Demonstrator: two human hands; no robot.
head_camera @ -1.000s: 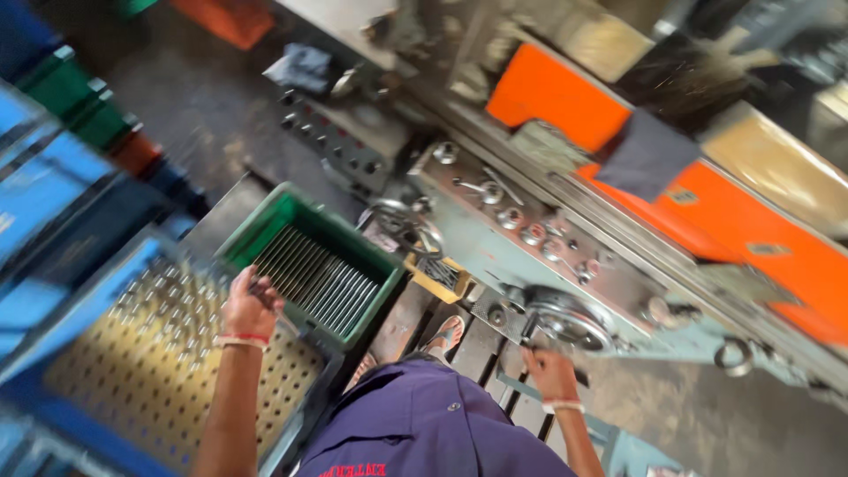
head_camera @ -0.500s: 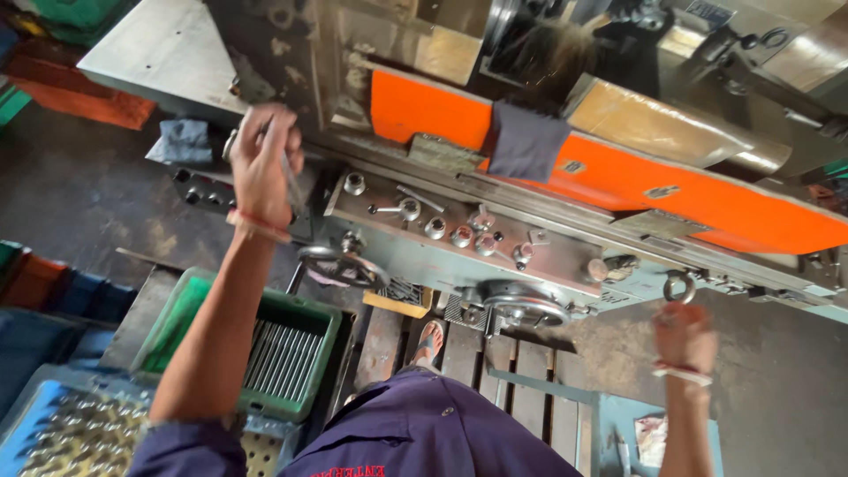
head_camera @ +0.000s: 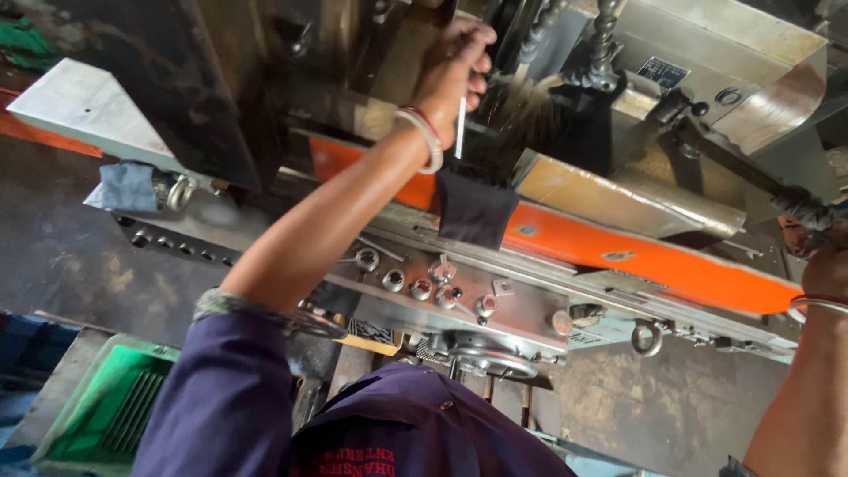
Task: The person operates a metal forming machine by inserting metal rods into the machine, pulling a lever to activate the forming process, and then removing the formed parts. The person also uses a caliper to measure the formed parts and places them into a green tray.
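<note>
Rod [head_camera: 461, 126], thin and silvery, hangs upright from the left hand [head_camera: 455, 64] at top centre of the frame, fingers closed around its upper end, above the orange machine bed [head_camera: 636, 256]. Far lower left, a green crate [head_camera: 97, 411] sits on the floor. Left of centre, a grey rag [head_camera: 126, 187] drapes off the machine; a dark cloth [head_camera: 475, 212] hangs mid-frame. At the right edge, the right hand [head_camera: 817, 240] closes on a dark lever handle [head_camera: 799, 208].

Quick count: two hands up, left hand [head_camera: 455, 66] and right hand [head_camera: 826, 265]. One thin metal rod [head_camera: 461, 128], one handwheel [head_camera: 491, 355], one green crate [head_camera: 106, 411], one dark cloth [head_camera: 475, 212], one blue-grey rag [head_camera: 124, 187].
</note>
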